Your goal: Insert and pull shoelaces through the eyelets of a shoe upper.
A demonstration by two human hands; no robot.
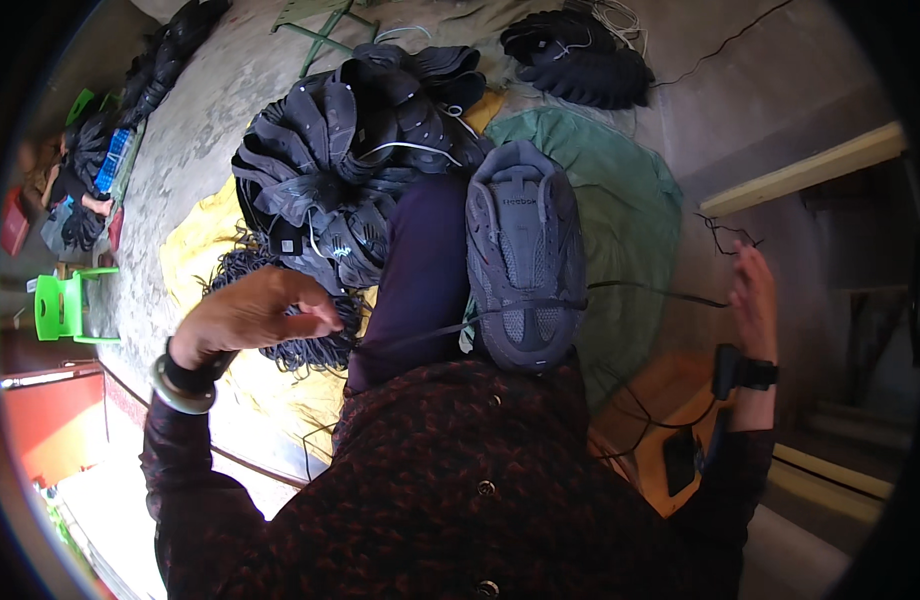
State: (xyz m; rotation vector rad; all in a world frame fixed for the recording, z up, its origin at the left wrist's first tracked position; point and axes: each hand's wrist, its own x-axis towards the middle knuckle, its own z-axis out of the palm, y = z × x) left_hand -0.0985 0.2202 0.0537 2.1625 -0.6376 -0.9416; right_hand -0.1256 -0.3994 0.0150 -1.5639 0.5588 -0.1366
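Note:
A dark grey shoe upper rests on my lap, toe toward me. A dark shoelace crosses it near the toe and runs out to both sides. Off to the left, my left hand is closed, fingers curled by the lace's left end; the exact grip is partly hidden. My right hand is raised far to the right, with the other end of the lace held at its thumb side. Under my left hand lies a bundle of dark laces.
Beyond my knee lies a heap of dark shoe uppers on yellow cloth; another pile is farther right. Green cloth covers the floor. A green chair stands left, a wooden beam right. Another person's foot shows far left.

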